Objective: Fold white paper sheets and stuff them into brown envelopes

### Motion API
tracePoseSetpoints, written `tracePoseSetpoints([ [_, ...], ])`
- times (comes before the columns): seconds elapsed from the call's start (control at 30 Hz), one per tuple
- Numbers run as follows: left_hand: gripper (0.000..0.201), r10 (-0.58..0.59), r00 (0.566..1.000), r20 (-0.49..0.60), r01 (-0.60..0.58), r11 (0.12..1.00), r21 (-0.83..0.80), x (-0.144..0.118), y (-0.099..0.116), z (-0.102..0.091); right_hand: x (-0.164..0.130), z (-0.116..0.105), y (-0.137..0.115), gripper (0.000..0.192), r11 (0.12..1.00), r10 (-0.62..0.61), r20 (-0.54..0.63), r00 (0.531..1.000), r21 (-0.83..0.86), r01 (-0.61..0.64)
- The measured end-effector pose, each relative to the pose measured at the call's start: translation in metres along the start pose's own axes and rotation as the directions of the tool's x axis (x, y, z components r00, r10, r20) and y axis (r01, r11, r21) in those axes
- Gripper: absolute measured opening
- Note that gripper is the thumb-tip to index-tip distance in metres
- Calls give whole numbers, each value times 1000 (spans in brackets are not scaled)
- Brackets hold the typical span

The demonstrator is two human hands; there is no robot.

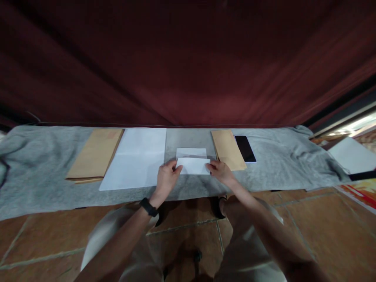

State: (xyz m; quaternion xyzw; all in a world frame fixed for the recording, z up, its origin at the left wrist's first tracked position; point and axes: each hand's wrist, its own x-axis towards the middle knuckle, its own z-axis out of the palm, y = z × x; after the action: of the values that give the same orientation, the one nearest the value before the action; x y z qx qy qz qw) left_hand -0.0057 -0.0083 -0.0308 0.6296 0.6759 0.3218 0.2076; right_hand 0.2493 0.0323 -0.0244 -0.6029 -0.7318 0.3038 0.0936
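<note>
Left hand (166,177) and right hand (219,170) grip opposite ends of a folded white paper (193,165) lying on the grey cloth (44,172) over the bench. Just left: a white sheet (135,158), then a brown envelope (95,154). Just right: a second brown envelope (227,149), with a black phone (245,149) beside it.

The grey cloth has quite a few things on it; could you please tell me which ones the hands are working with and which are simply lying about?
In hand:
- folded white paper, held at its ends by the left hand and the right hand

Lying about:
- white sheets
- brown envelopes, far left
- brown envelope, beside the right hand
- dark phone
- grey cloth underneath
</note>
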Motion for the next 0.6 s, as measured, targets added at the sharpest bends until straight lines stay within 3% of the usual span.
tracePoseSetpoints([
  [0.13,13,-51,999,18,49,995,82,10,4,-1,9,1,-9,35,986,46,-10,999,-160,-47],
  [0.33,43,-150,988,45,140,974,175,15,7,0,14,2,-21,36,942,108,-42,993,-314,-116],
  [0.47,54,-75,996,37,63,962,265,12,7,0,14,2,-25,39,924,130,-46,990,-357,-138],
  [0.6,49,105,990,96,-137,882,451,5,12,1,13,2,-28,39,915,134,-43,990,-379,-141],
])
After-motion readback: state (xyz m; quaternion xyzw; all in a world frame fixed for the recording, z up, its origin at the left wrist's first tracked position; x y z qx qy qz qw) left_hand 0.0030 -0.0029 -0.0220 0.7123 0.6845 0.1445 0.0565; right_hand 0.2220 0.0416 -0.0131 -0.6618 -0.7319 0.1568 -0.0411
